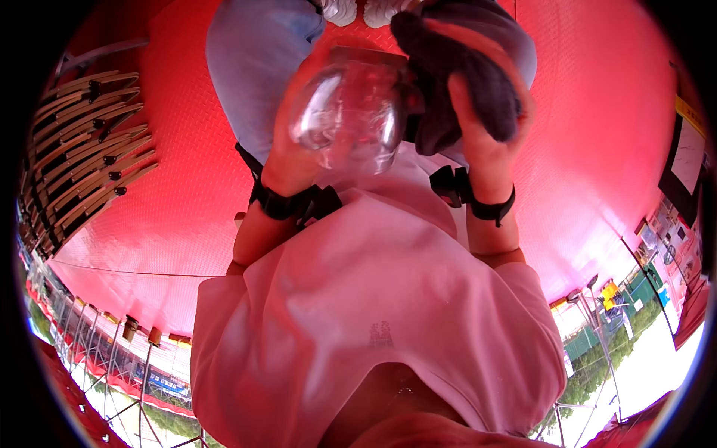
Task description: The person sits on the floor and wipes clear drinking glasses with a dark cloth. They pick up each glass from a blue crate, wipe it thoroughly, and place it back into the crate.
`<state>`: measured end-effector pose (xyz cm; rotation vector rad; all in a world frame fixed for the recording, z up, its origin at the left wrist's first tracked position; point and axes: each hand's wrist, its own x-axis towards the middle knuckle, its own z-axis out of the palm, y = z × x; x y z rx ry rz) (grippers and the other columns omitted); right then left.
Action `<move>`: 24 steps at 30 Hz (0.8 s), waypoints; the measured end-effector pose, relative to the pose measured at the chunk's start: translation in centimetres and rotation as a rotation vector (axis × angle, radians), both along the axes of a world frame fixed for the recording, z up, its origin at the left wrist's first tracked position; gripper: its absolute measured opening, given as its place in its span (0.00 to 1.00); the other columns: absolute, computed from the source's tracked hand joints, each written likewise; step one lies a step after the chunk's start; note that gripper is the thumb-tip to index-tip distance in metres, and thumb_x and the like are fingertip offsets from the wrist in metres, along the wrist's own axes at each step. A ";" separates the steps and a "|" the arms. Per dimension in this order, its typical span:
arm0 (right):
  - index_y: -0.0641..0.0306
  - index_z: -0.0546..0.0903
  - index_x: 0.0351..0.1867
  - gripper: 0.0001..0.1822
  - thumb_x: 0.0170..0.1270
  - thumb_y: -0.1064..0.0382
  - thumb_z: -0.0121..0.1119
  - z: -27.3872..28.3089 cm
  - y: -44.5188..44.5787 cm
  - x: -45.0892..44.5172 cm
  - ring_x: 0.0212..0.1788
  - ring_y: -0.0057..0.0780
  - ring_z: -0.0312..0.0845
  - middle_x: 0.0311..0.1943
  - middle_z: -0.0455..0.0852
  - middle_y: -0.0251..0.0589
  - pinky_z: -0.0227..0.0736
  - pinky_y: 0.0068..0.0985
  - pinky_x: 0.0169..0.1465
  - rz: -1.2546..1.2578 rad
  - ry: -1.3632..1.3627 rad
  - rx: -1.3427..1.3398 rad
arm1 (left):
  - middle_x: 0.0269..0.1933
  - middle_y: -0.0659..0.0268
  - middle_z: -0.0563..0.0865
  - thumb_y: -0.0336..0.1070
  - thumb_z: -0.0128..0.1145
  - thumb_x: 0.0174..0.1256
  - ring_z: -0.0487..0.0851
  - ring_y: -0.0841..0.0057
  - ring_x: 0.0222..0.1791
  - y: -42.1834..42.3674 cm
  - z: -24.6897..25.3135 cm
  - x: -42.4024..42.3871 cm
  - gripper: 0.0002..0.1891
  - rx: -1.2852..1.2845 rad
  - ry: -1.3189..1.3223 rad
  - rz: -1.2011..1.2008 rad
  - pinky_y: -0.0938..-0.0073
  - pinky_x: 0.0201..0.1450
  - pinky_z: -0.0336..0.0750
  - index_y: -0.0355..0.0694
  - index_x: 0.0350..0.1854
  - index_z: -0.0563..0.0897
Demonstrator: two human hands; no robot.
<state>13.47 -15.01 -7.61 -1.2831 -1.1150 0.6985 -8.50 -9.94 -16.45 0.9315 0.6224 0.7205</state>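
My left hand (290,159) is closed around the side of a clear, rounded, shiny vessel or cover (355,120), held above my lap. Motion blur hides its exact kind. A dark flat edge (367,55) shows at its far end. In my right hand (498,148) is a bunched dark cloth (487,84), gripped between thumb and fingers, with a reddish strip along one side. Part of the cloth hangs down beside the clear object; whether they touch, I cannot tell. Black straps with small blocks, one on the left wrist (294,204) and one on the right (482,201), circle my wrists.
Red, diamond-patterned flooring (185,185) surrounds me. Slatted tan furniture, perhaps folded chairs (95,151), stands at the left. Beyond my knees are white shoes (339,11). Metal poles (144,375) and a yellow item (610,294) appear near the lower rim.
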 end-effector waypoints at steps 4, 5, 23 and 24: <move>0.65 0.88 0.53 0.23 0.54 0.62 0.74 0.2 1.2 0.0 0.55 0.36 0.83 0.52 0.90 0.42 0.70 0.31 0.62 0.113 -0.338 0.124 | 0.71 0.57 0.75 0.35 0.72 0.64 0.76 0.66 0.69 0.0 1.0 1.6 0.44 0.109 -0.168 -0.021 0.61 0.72 0.72 0.37 0.79 0.61; 0.63 0.88 0.51 0.23 0.53 0.60 0.74 0.2 1.2 -0.4 0.55 0.35 0.82 0.52 0.90 0.39 0.67 0.30 0.62 0.121 -0.398 0.129 | 0.69 0.57 0.77 0.36 0.68 0.67 0.77 0.67 0.68 0.3 1.7 2.3 0.38 0.101 -0.162 -0.018 0.62 0.71 0.73 0.36 0.77 0.64; 0.67 0.88 0.41 0.11 0.56 0.68 0.66 -1.7 0.0 2.9 0.49 0.40 0.83 0.43 0.91 0.44 0.75 0.36 0.58 0.439 0.044 0.102 | 0.66 0.55 0.81 0.55 0.49 0.82 0.81 0.58 0.62 1.6 -1.6 1.8 0.29 -0.566 -0.283 0.031 0.59 0.63 0.80 0.37 0.72 0.70; 0.69 0.88 0.43 0.12 0.59 0.68 0.65 -1.6 0.1 2.8 0.50 0.39 0.83 0.44 0.91 0.46 0.75 0.36 0.59 0.333 0.135 0.096 | 0.66 0.55 0.80 0.54 0.50 0.81 0.81 0.57 0.62 1.2 -1.2 1.8 0.29 -0.440 -0.285 -0.014 0.58 0.62 0.80 0.38 0.72 0.70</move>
